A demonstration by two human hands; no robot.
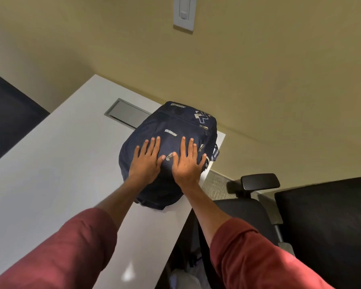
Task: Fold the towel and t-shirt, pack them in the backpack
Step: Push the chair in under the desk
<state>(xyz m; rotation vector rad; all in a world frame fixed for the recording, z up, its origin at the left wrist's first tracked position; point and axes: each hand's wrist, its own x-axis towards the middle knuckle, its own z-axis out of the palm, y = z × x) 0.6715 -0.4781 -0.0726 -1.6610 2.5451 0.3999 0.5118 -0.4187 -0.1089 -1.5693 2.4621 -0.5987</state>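
Navy backpack lies front-up on the white table, at its right end, close to the right edge and the far corner by the wall. All zippers that show look closed and the bag bulges; towel and t-shirt not visible, probably inside, so the task looks near done. Left hand and right hand lie flat on the front panel, fingers straight and spread, gripping nothing, likely pressing the load flat. Right fingers reach near the bag's right side. Open tabletop to the left for sliding; a grey cable hatch sits behind-left. Black chair stands just off the right edge.
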